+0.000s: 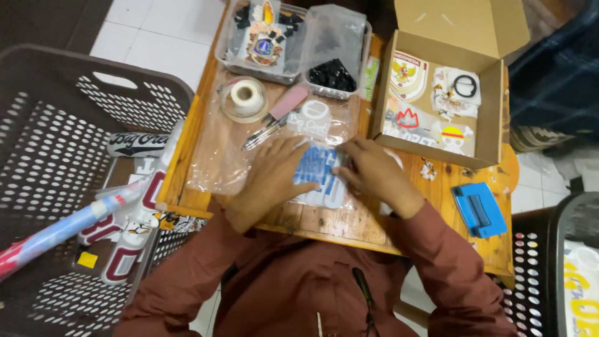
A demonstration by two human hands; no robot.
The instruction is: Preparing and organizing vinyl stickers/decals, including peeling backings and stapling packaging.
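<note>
- Blue-and-white sticker (319, 175) lying flat at centre of the small wooden table (430, 200), under both hands, on a clear plastic sheet (215, 156).
- Left hand (271, 175) pressed palm-down at the sticker's 9 o'clock edge, fingers together and flat, tips touching it.
- Right hand (374, 175) pressed at the sticker's 3 o'clock edge, fingers bent and close together on its rim; cannot tell whether pinching or only pressing.
- At 12 o'clock from the sticker: a white-lettered sticker in a clear sleeve (315, 122); just beside, at 11 o'clock, a pink cutter (288, 102) and pens (262, 134).
- Farther at 11 o'clock: tape roll (247, 97) in a clear round dish.
- At 12 o'clock, table's far edge: two clear plastic tubs, one with an emblem patch (265, 43), the other with black pieces (332, 75).
- At 2 o'clock: open cardboard box (493, 106) holding assorted stickers.
- At 4 o'clock: blue squeegee (479, 210) near the table edge.
- At 9 o'clock, off the table: dark perforated laundry basket (56, 125) with large letter stickers and a rolled sheet (68, 224).
</note>
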